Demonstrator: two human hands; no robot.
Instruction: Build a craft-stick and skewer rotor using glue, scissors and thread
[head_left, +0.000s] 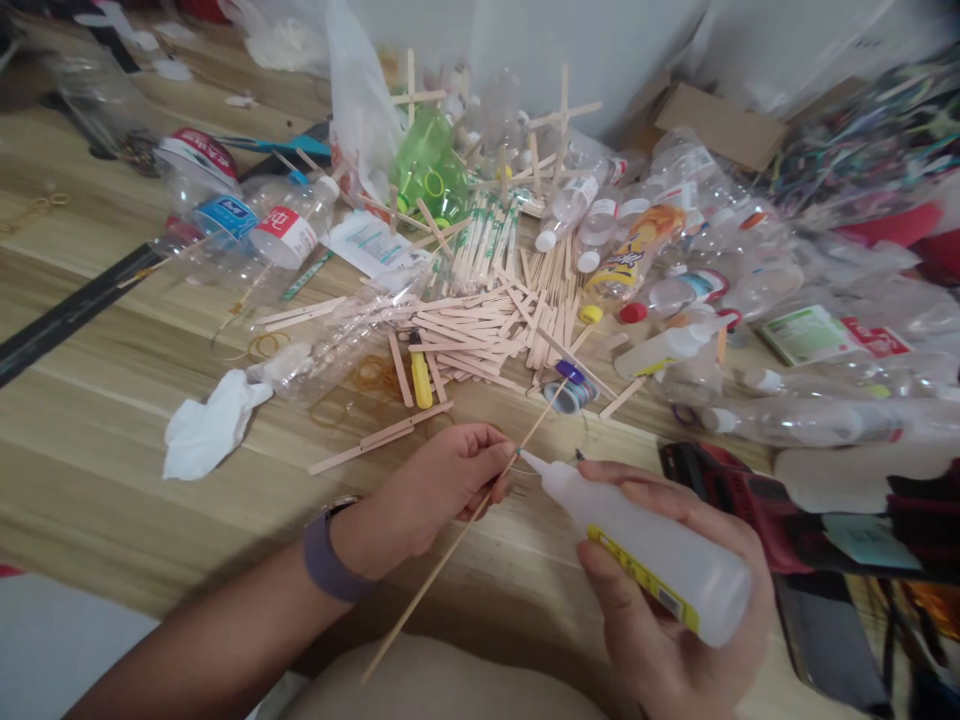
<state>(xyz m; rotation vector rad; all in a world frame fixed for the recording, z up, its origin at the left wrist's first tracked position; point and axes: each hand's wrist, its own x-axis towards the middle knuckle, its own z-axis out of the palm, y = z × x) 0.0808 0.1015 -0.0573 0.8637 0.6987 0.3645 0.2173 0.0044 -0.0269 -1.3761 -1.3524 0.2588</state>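
My left hand [465, 475] pinches a thin wooden skewer [435, 572] that slants from my lap up toward the table's middle. At the skewer's upper end is a small blue-purple piece [570, 373]. In my right hand [667, 600], fingers wrapped round, lies a translucent glue bottle [645, 540] with a yellow label. Its pointed nozzle meets the skewer just beside my left fingertips. A roll of tape or wire [571, 397] sits on the table behind the skewer's tip. Whether glue is flowing is too small to tell.
A heap of craft sticks [472, 330] fills the middle, with a yellow-handled screwdriver [421, 375] in front. Plastic bottles [637, 260] crowd the right and back. A crumpled tissue [214, 425] lies left. A red-black power tool [742, 510] and a phone [832, 635] are near my right hand.
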